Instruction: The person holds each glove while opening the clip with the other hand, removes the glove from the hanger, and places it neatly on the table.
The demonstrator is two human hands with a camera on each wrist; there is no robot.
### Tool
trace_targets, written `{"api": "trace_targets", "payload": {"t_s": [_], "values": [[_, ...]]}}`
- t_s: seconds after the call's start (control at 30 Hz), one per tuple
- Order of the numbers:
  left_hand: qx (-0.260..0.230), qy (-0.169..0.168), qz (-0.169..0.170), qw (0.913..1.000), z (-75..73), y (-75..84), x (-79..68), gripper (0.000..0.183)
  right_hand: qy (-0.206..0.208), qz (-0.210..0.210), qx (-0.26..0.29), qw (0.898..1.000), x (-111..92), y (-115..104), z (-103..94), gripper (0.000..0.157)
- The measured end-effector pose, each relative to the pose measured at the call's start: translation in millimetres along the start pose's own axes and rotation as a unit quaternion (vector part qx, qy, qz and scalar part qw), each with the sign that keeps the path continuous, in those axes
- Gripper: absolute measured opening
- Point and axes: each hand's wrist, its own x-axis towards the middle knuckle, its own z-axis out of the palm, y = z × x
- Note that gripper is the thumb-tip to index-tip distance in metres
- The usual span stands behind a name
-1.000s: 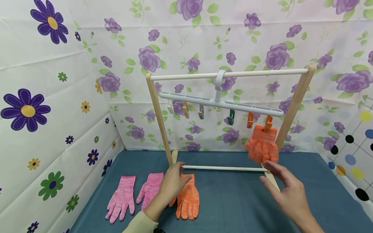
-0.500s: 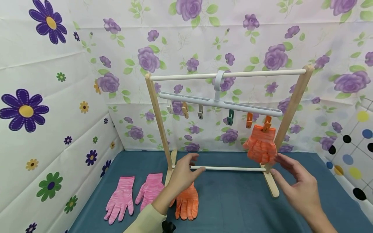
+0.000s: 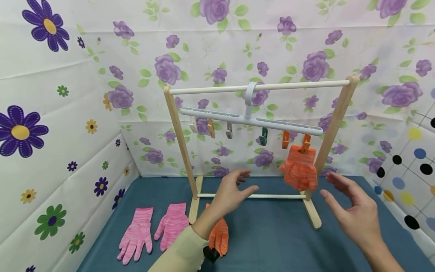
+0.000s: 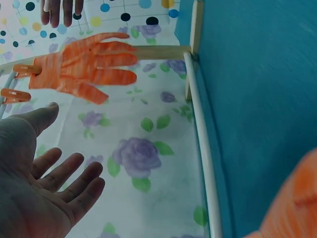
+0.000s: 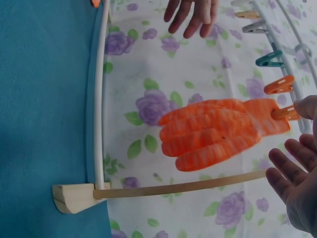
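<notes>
An orange glove (image 3: pixel 299 168) hangs by its cuff from an orange clothespin (image 3: pixel 306 143) at the right, lower end of the grey clip hanger (image 3: pixel 217 115). My right hand (image 3: pixel 355 211) is held up just right of this glove, fingers spread and holding nothing. Near the middle of the rack, my left hand (image 3: pixel 231 192) hovers in front of the lower rod (image 3: pixel 275 196), thumb apart from the fingers. Both palms show nothing in them in the wrist views. Under my left forearm lies another orange glove (image 3: pixel 220 238), partly hidden.
The hanger hooks over the top rod (image 3: pixel 306 85) of a wooden rack (image 3: pixel 336 117). Several unused clothespins, among them a green one (image 3: pixel 263 136), dangle along it. Two pink gloves (image 3: pixel 136 234) lie at the left on the blue tabletop (image 3: pixel 268 241). Flowered sheeting (image 3: pixel 204 49) stands behind.
My left hand has moved from the rack's left foot rightward and up toward the middle. My right hand has shifted right, away from the rack's right foot and the hanging glove.
</notes>
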Motion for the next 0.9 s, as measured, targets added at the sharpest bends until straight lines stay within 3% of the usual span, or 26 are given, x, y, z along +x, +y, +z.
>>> {"api": "trace_targets", "payload": {"t_s": [0.57,0.9], "values": [[-0.089,-0.032,0.059,0.9937,32.6,40.2,52.4,0.055,0.01,-0.003,0.008,1.0,15,-4,-7.9,0.065],[-0.105,-0.049,0.073,0.9905,50.6,49.0,77.2,0.053,0.012,-0.008,-0.01,1.0,23,-5,-12.7,0.064]]}}
